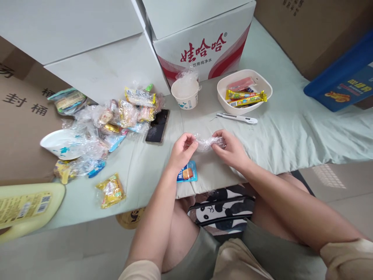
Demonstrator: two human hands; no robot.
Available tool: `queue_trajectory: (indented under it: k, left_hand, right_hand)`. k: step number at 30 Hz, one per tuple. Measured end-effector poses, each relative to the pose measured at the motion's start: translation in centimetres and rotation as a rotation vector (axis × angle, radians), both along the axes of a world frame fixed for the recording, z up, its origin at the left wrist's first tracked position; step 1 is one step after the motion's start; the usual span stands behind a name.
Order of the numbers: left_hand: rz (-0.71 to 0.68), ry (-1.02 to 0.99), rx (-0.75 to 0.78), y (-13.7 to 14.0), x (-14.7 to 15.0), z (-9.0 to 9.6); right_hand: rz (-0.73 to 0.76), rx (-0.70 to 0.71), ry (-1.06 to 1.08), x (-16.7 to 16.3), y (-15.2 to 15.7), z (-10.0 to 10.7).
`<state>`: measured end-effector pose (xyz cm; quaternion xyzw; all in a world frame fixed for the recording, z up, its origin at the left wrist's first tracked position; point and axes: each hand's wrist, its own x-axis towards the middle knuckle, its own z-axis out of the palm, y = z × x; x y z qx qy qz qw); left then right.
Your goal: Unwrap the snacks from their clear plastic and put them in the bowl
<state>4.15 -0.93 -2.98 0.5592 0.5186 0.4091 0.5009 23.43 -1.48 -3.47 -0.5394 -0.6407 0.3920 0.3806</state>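
Observation:
A crinkled sheet of clear plastic wrap (204,142) stretches between my two hands above the table edge. My left hand (184,149) pinches its left end between thumb and fingers. The right end is gripped by my right hand (230,149), with the plastic bunched at the fingertips. Below my left hand lies a small blue snack packet (188,172), partly covered by the wrist. Just beyond my right hand rests a white utility knife (237,118). A dark phone (157,126) lies flat to the left of my hands.
A cream tub (244,105) holds yellow snack sticks. Beside it stands a paper cup (185,94) with plastic inside. Wrapped snacks (128,112) pile up at left around a tipped paper bowl (60,146). A yellow packet (112,191) lies near the front edge. Boxes (201,48) line the back.

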Motion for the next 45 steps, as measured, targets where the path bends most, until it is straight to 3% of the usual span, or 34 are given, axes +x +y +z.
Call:
queue_trajectory:
  k: [6,25,45]
  left_hand:
    - [-0.094,-0.012,-0.036,-0.24,0.30,0.41]
    - [-0.105,0.043,-0.026,-0.12,0.23,-0.27]
    - [-0.196,0.124,-0.035,-0.45,0.25,-0.42]
  right_hand:
    - [0.172,0.024,0.023,-0.21,-0.32,-0.23]
    - [0.128,0.018,-0.051,-0.15,-0.17,-0.13]
    - [0.200,0.019,-0.106,-0.10,-0.33,-0.26]
